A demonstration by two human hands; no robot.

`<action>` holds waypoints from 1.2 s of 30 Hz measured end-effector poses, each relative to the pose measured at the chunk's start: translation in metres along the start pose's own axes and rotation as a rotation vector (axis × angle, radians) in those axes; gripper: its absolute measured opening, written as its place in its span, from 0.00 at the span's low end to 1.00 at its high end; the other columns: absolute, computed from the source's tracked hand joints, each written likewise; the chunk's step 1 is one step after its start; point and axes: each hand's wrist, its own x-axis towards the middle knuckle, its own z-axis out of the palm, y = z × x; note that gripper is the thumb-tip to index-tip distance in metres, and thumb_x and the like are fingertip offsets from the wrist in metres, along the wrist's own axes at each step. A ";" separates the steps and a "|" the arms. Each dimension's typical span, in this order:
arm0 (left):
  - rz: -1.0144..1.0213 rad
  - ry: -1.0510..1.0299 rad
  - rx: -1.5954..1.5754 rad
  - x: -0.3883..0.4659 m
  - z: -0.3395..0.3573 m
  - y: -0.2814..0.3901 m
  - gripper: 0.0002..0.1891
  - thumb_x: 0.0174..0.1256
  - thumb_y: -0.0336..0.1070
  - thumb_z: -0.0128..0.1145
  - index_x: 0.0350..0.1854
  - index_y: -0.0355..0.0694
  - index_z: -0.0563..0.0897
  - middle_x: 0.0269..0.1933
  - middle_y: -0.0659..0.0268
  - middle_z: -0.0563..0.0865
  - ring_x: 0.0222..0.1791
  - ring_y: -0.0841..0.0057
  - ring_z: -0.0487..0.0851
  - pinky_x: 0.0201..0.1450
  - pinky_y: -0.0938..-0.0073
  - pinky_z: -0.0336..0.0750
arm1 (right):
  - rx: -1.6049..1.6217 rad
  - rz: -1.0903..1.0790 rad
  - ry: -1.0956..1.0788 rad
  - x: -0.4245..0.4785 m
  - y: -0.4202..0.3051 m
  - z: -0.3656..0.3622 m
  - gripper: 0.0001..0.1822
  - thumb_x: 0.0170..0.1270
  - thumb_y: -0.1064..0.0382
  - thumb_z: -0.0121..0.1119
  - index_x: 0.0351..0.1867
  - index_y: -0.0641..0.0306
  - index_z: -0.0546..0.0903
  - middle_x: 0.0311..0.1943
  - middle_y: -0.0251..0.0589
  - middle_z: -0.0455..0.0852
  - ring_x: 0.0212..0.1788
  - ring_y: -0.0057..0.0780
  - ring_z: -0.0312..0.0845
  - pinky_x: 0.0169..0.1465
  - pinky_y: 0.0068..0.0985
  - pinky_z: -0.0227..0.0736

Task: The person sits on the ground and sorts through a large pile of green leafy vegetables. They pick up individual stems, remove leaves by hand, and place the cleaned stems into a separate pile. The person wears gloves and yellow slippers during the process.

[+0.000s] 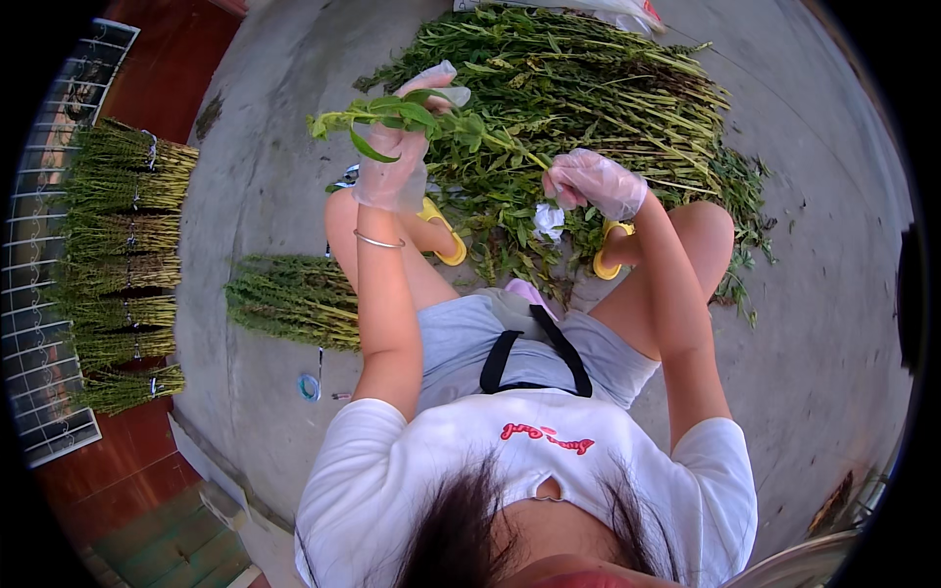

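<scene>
My right hand (595,182), in a thin clear plastic glove, pinches the bare lower end of a green leafy stalk (507,140). The stalk runs leftward across my left hand (401,140), gloved the same way, with its leafy top beyond that hand. The left fingers are spread around the leaves; whether they grip the stalk is hidden by the foliage. Below and beyond both hands lies a large heap of cut leafy stalks (588,103), their bare ends towards the right. Loose leaves (507,250) and a crumpled white scrap (548,222) lie between my feet.
A smaller pile of stalks (290,301) rests beside my left leg. Several tied bundles (129,235) stand along the wall at the far left. A roll of blue tape or cord (308,387) is on the concrete floor (257,434). A white sack (617,15) lies behind the heap.
</scene>
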 end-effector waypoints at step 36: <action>-0.312 0.005 1.463 -0.031 0.011 0.100 0.21 0.60 0.37 0.67 0.57 0.40 0.84 0.28 0.62 0.82 0.28 0.72 0.79 0.36 0.69 0.75 | -0.380 -0.235 0.237 0.004 -0.001 0.004 0.09 0.74 0.64 0.54 0.38 0.69 0.80 0.21 0.35 0.74 0.25 0.22 0.67 0.31 0.25 0.65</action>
